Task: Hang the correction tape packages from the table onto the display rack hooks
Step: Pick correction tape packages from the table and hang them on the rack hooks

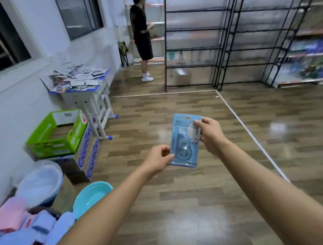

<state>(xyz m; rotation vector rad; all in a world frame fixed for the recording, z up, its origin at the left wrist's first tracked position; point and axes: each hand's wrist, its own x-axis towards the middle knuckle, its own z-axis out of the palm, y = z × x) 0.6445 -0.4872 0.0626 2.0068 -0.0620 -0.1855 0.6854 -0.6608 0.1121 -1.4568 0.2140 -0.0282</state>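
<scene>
A blue correction tape package point(185, 140) hangs upright in mid-air above the floor, pinched at its lower left edge by the left hand point(158, 157) and upper right by the right hand point(210, 135). It reads "30".

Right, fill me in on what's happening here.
A person holds one blue correction tape package upright out in front, above the wooden floor. The left hand pinches its lower left edge and the right hand grips its upper right side. It is not yet on a hook; the black wire display rack stands across the room. More packages lie heaped on the table at left.
</scene>
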